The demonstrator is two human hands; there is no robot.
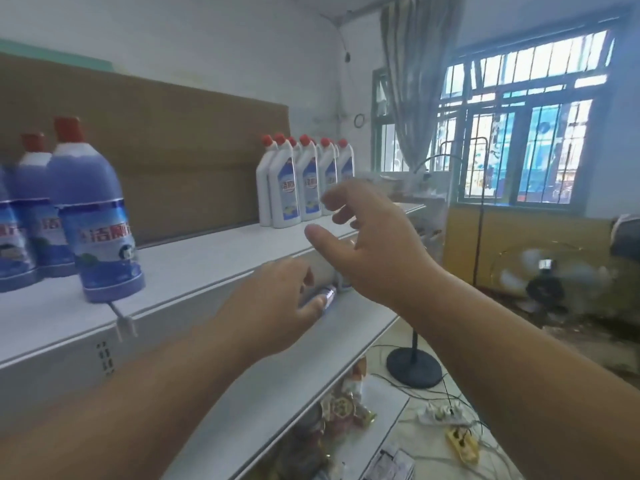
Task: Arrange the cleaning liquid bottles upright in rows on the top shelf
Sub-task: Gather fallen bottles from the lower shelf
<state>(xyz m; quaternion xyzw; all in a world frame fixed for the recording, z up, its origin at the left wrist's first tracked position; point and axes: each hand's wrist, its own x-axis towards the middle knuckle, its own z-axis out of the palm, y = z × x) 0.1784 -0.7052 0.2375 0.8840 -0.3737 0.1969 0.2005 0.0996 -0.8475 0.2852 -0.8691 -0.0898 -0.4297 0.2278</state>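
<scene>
The top shelf (194, 265) is carrying two groups of upright bottles; the blue bottles (100, 216) are standing at its left end, the leftmost one being cut off by the frame edge; the white bottles (301, 181) are standing in rows toward its right end, against the brown backboard (166, 147), the rear ones being largely hidden by the front ones, so their count cannot be told.

The left hand (273, 303) is reaching under the top shelf's front edge to the lower shelf (311, 368); its fingers (317, 304) are curling round a lying bottle (327, 296) with a blue and white label; only a short end of that bottle is showing, the rest being covered by the hand; its cap cannot be seen.

The right hand (374, 244) is hovering in front of the top shelf's edge, near the white bottles but apart from them; its fingers (337, 197) are spread and released, grasping nothing, and are motion-blurred.

Below the lower shelf, packaged goods (346, 407) are blurring into one another; a fan (543, 275) and a power strip (440, 414) are resting on the floor.
</scene>
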